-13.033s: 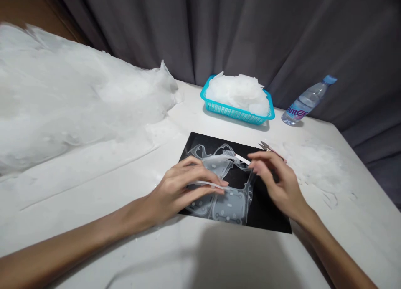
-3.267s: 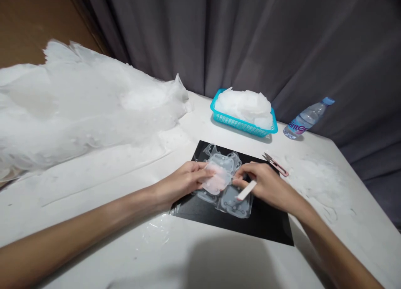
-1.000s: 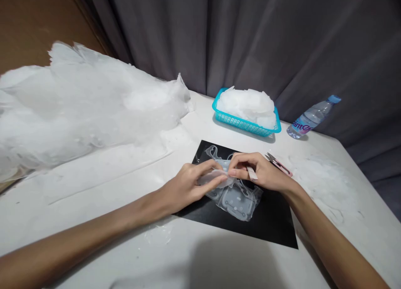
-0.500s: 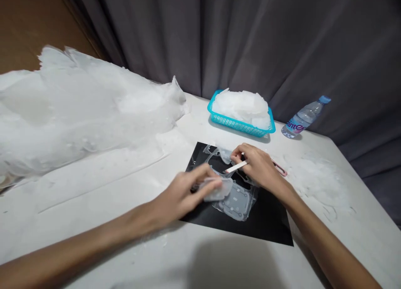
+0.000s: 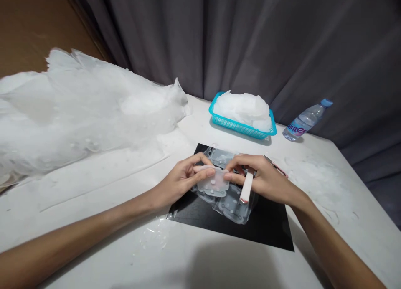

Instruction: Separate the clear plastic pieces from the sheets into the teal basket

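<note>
My left hand (image 5: 183, 176) is closed in a pinch on the left edge of a thin translucent plastic piece (image 5: 214, 184) with rounded corners. My right hand (image 5: 261, 176) pinches the same piece at its right edge with thumb and fingertip. A slim white stick-like tool (image 5: 247, 188) with a reddish end is tucked in the right hand, pointing down toward me. Beneath both hands, similar clear moulded pieces (image 5: 234, 207) lie on a black sheet (image 5: 266, 226). The hands hide part of these pieces.
A turquoise basket (image 5: 241, 130) heaped with translucent pieces stands at the back. Left is a large bag-like white mass (image 5: 94, 109). A water bottle (image 5: 305, 121) stands back right. A pink slender tool (image 5: 277, 167) lies beyond my right hand, near scattered clear scraps (image 5: 319, 184).
My right hand has come down and left to take the plastic piece's edge, its white tool swinging to point toward me. My left hand has shifted slightly up and steadied.
</note>
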{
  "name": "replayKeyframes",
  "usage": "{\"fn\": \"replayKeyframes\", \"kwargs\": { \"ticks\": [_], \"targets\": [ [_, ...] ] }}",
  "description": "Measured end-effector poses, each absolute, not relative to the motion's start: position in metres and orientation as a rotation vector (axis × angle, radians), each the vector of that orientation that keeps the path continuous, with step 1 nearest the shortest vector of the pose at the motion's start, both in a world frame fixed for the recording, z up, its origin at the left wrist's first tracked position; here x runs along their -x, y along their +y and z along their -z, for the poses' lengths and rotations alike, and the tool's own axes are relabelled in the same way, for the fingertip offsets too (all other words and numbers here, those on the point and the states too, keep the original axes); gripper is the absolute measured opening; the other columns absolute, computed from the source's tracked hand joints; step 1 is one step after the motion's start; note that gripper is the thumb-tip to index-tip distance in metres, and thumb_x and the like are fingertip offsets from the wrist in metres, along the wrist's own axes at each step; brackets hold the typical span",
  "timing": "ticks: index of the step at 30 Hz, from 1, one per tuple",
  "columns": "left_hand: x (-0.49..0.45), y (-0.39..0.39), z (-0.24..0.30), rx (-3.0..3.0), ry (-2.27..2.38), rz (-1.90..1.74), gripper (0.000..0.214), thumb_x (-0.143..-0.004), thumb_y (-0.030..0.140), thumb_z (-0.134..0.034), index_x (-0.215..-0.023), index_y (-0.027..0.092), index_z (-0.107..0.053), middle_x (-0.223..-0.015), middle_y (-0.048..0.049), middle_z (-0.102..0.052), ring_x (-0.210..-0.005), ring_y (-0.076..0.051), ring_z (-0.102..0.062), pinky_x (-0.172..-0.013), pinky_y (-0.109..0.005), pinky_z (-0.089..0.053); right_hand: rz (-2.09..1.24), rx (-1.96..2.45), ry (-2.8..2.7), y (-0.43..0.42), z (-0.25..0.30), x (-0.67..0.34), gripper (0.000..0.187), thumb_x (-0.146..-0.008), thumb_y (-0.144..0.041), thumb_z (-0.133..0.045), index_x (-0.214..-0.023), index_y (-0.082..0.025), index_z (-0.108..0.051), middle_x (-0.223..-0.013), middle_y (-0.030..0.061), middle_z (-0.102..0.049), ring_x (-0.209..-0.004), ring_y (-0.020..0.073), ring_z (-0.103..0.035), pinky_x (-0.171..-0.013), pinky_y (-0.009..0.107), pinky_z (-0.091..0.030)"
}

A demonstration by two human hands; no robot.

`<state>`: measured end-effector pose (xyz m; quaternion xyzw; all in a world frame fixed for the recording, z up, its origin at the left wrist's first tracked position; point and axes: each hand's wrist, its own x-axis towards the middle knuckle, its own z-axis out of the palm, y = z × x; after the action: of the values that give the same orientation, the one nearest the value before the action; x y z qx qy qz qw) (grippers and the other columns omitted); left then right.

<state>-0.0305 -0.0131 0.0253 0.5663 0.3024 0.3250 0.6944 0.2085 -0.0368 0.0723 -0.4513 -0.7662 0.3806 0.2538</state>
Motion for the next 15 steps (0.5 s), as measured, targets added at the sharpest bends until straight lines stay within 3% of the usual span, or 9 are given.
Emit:
{"fn": "replayKeyframes", "kwargs": {
  "ticks": [4,9,15],
  "targets": [
    [0.0293,-0.0141,-0.0254,-1.150,0.653,-0.688,0.028,-0.099,0.041,-0.071,-0.097,0.015,-0.062,-0.075,-0.0020,-0.072,-0.063,-0.010,-0.066,-0.058,-0.018,-0.051,-1.248,1.217,-1.955,-0.0349,-0.0694,-0.2122,0.021,-0.098,-0.041,-0.067,-0.096,-0.021,-0.074,-0.086,0.0019,-0.074,-0.073,0.0172,-0.065,-0.067,0.028,-0.048],
    [0.0298,-0.0133,-0.0242,-1.022,0.633,-0.712,0.028,-0.101,0.043,-0.068,-0.097,0.015,-0.063,-0.087,-0.0017,-0.071,-0.080,-0.011,-0.072,-0.073,-0.019,-0.057,-1.363,1.207,-1.813,-0.0317,-0.0664,-0.2111,0.021,-0.099,-0.040,-0.066,-0.098,-0.020,-0.073,-0.081,0.0016,-0.073,-0.067,0.0150,-0.063,-0.061,0.026,-0.046],
    [0.0310,-0.0116,-0.0237,-1.081,0.584,-0.636,0.030,-0.096,0.030,-0.076,-0.119,0.016,-0.063,-0.103,-0.0092,-0.081,-0.095,-0.018,-0.078,-0.087,-0.026,-0.059,-1.318,1.180,-1.803,-0.0274,-0.0621,-0.2154,0.019,-0.099,-0.038,-0.066,-0.100,-0.020,-0.071,-0.084,0.0011,-0.071,-0.076,0.0162,-0.064,-0.068,0.027,-0.046]
  ]
}}
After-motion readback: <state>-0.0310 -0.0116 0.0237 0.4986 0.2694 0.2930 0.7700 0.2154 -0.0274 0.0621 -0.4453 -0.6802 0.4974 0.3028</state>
